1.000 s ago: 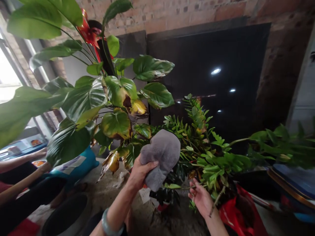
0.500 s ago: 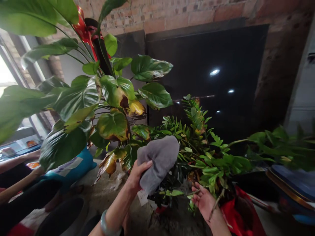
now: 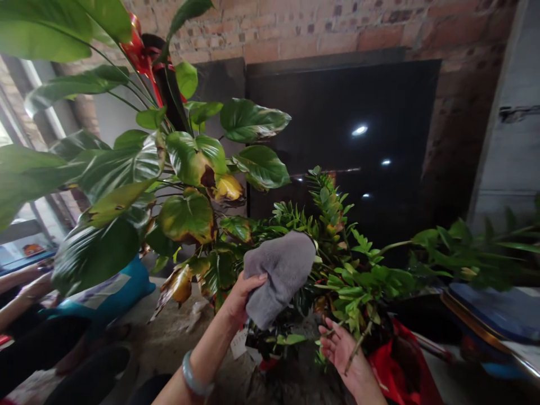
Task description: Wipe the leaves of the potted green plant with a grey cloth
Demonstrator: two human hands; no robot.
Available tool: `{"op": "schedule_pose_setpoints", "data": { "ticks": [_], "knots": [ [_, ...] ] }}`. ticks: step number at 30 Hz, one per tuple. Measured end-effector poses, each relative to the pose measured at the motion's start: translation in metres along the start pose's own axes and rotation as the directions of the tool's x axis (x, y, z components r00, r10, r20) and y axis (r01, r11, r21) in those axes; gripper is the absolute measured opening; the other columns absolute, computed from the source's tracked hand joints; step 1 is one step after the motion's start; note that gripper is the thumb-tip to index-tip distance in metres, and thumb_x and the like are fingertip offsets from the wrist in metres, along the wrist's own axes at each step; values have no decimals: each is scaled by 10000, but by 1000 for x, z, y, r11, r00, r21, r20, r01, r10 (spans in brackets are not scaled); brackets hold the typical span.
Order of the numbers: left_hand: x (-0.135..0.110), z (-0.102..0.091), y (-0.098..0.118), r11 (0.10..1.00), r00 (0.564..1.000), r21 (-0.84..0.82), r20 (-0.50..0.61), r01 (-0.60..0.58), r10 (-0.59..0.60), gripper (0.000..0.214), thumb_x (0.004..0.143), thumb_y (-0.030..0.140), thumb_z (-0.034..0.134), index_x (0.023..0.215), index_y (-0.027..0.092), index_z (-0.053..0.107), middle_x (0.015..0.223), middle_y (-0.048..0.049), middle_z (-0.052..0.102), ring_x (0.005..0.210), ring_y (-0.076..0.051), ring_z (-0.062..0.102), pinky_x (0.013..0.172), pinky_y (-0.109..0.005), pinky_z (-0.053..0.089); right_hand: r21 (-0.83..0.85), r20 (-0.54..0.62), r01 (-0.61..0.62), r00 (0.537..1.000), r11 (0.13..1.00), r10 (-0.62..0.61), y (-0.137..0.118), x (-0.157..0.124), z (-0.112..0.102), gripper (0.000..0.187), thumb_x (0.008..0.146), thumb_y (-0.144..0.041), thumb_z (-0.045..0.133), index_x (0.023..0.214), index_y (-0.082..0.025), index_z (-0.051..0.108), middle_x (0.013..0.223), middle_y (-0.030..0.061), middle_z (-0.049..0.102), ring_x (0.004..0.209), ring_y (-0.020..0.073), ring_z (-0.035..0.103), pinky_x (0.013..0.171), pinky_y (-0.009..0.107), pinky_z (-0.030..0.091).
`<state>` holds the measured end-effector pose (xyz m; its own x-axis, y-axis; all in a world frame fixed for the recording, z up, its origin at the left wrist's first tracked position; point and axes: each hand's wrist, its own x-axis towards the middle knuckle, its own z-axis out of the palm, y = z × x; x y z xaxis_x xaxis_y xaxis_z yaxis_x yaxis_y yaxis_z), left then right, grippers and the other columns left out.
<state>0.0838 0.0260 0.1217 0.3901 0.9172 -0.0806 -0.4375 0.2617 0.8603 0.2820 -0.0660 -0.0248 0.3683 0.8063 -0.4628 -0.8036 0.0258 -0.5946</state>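
My left hand (image 3: 238,298) is closed around a grey cloth (image 3: 278,273), which it presses against the small-leaved green plant (image 3: 337,247) in the middle. My right hand (image 3: 343,351) is below the foliage, palm up, its fingers loosely curled round a thin stem (image 3: 356,343) of that plant. A pale bangle (image 3: 192,379) sits on my left wrist. To the left stands a large-leaved plant (image 3: 169,169) with some yellowed, brown-edged leaves and a red ribbon (image 3: 141,53) on its dark pole.
A dark glossy panel (image 3: 371,140) and a brick wall (image 3: 320,25) stand behind the plants. A red bag (image 3: 405,365) lies at the lower right, a blue bag (image 3: 113,292) at the left. Another person's arms (image 3: 21,287) show at the left edge.
My left hand with the cloth has shifted slightly right and down over the leaves. My right hand has slid lower along the stem. The view has drifted a little left.
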Motion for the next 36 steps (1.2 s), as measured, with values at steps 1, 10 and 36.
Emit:
{"op": "schedule_pose_setpoints", "data": {
  "ticks": [1, 10, 36],
  "knots": [
    [5, 0, -4, 1000, 999, 21, -38, 8, -7, 466, 365, 248, 811, 798, 128, 686, 716, -46, 717, 640, -201, 636, 653, -314, 494, 13, 5, 15, 1000, 1000, -15, 2, 1, 0, 500, 357, -320, 874, 776, -174, 645, 625, 35, 706, 464, 153, 600, 469, 266, 466],
    [-25, -20, -33, 952, 965, 160, 3, 259, -263, 440, 317, 253, 836, 713, 125, 693, 633, -45, 713, 573, -194, 630, 565, -291, 499, 59, 133, 15, 991, 998, -22, -4, -3, -8, 414, 491, -383, 820, 811, -172, 663, 676, 61, 722, 466, 150, 585, 437, 263, 436],
    [-31, -15, -19, 971, 981, 143, -48, 191, -186, 397, 348, 228, 804, 712, 139, 673, 610, -34, 692, 524, -193, 609, 519, -292, 484, 84, 132, 52, 989, 995, -62, -5, -6, -10, 154, 477, -127, 670, 587, -197, 587, 740, 114, 747, 371, 115, 466, 422, 271, 384]
  ]
}}
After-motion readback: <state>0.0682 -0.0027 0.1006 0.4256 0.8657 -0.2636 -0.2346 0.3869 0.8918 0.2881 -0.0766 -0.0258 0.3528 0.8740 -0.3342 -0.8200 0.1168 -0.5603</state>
